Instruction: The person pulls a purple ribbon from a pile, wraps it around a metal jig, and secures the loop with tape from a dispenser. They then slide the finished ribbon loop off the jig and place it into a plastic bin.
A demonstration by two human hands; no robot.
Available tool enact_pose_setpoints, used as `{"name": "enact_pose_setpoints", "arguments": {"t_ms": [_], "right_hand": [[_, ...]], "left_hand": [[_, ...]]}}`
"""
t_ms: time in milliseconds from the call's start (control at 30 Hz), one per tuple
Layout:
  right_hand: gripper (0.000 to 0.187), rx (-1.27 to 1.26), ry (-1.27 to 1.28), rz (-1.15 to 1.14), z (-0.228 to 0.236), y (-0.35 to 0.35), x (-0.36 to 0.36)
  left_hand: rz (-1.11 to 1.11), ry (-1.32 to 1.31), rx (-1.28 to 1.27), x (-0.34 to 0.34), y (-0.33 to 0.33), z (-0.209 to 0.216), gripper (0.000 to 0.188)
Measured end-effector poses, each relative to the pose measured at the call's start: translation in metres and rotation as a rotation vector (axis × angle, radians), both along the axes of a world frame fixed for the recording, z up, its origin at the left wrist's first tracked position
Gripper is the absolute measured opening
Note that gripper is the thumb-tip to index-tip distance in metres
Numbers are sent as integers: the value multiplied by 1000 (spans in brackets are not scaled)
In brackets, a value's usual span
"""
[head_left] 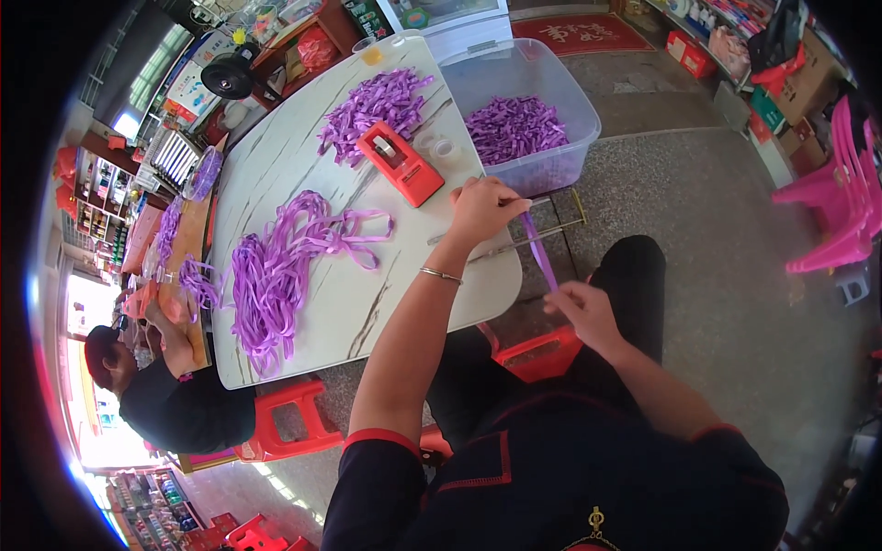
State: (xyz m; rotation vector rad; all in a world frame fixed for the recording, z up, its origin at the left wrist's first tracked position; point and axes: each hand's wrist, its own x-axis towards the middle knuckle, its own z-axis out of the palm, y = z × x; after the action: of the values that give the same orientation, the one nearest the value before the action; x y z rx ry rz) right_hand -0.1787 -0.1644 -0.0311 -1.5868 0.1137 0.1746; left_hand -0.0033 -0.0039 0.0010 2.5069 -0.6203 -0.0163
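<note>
A length of purple ribbon [540,253] runs taut between my two hands, just off the table's right edge. Its upper end is pinched in my left hand [487,209], which is at the table edge. Below and to the right, over my lap, my right hand [586,317] grips the lower end. A red tape dispenser [401,165] sits on the table beyond my left hand. Long loops of purple ribbon [276,266] lie to the left, and a heap of short folded purple ribbon pieces [377,110] is farther back.
Against the marble-patterned table [404,285] stands a clear plastic bin [574,151] part-filled with folded purple pieces. A cup [370,55] is at the far edge. Another person [184,404] works at the left. Red stools [289,422] and pink chairs [831,202] stand around.
</note>
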Motion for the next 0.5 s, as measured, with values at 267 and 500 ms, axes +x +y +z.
{"name": "enact_pose_setpoints", "arguments": {"t_ms": [267, 500], "right_hand": [[13, -351, -340, 125, 16, -24, -93], [7, -383, -392, 213, 17, -36, -127]], "left_hand": [[-51, -66, 57, 1, -2, 0, 23], [-51, 62, 24, 5, -1, -3, 22]]}}
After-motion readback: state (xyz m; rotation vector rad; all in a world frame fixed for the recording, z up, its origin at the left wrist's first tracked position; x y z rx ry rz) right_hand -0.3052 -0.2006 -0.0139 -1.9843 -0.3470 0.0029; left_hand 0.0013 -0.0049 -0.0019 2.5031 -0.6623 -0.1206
